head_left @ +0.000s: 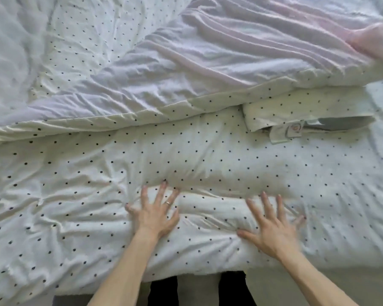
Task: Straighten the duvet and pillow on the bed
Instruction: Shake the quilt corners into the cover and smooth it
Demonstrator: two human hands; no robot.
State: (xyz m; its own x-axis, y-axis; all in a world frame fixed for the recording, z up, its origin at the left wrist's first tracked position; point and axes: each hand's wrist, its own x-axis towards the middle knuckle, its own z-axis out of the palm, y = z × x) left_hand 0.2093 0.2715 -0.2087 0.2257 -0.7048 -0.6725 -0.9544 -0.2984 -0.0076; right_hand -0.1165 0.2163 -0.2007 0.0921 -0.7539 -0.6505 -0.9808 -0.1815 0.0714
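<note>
The white cotton duvet with small black dots (97,195) lies creased across the near half of the bed, its far portion folded back on itself so the plain white, rippled underside (208,62) faces up. A soft, puffy ridge runs through the dotted cloth just beyond my fingers. My left hand (155,214), a thin metal ring (167,203) on one finger, rests palm down with fingers spread, gripping nothing. My right hand (272,228) lies equally flat and splayed beside it, slightly blurred. At the far right, a dotted flap with a white fabric label (287,131) sits beside the fold. The pillow cannot be told apart from the bedding. My dark trouser legs (232,288) stand against the bed's near edge.
</note>
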